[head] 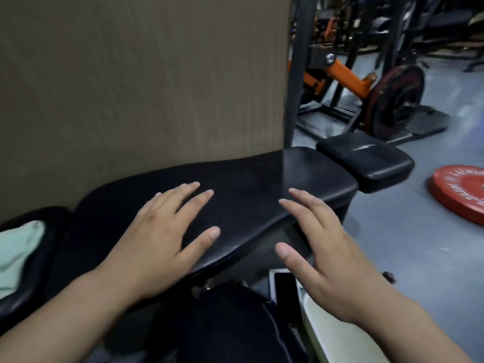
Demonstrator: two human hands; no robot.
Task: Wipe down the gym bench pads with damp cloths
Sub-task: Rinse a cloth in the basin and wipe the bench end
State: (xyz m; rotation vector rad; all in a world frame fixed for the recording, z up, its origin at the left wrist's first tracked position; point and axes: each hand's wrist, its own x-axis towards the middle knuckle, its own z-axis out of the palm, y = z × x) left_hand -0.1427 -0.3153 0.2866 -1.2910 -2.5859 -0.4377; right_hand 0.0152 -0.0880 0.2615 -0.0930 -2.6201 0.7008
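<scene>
**Green cloth (15, 258) set aside, both hands empty at the bench pad (248, 184)**

Bunched at the far left, the cloth lies on a black cushion (52, 231), well apart from my hands. My left hand (162, 237) lies flat on the long bench pad near its front edge, fingers (191, 205) straight and spread, holding nothing. My right hand (322, 247) is over that front edge just beside it, fingers (311, 205) straight and released; whether it touches the pad I cannot tell. A dark phone (286, 289) shows below it. Past the pad's right end sits a smaller seat pad (366, 161). A red weight plate (461, 192) lies flat on the grey floor (392, 244).
</scene>
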